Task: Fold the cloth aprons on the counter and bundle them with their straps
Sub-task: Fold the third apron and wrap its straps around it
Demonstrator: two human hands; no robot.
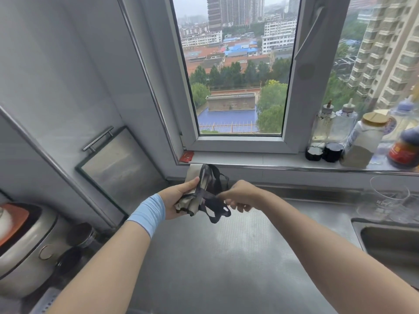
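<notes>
**Strap runs from the bundle to the right hand**

The left hand (179,200) grips the folded apron (193,176) above the counter (226,257), its long axis pointing up towards the window sill (249,158). The dark strap (212,197) loops round it and leads right, where the right hand (240,196) pinches it just beside the bundle. Glasses (390,200) and the sink (390,241) lie well apart to the right, so judging by this nothing blocks the winding

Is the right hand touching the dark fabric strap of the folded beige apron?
Touching. The head view shows the right hand pinching the dark fabric strap beside the folded beige apron.
</notes>
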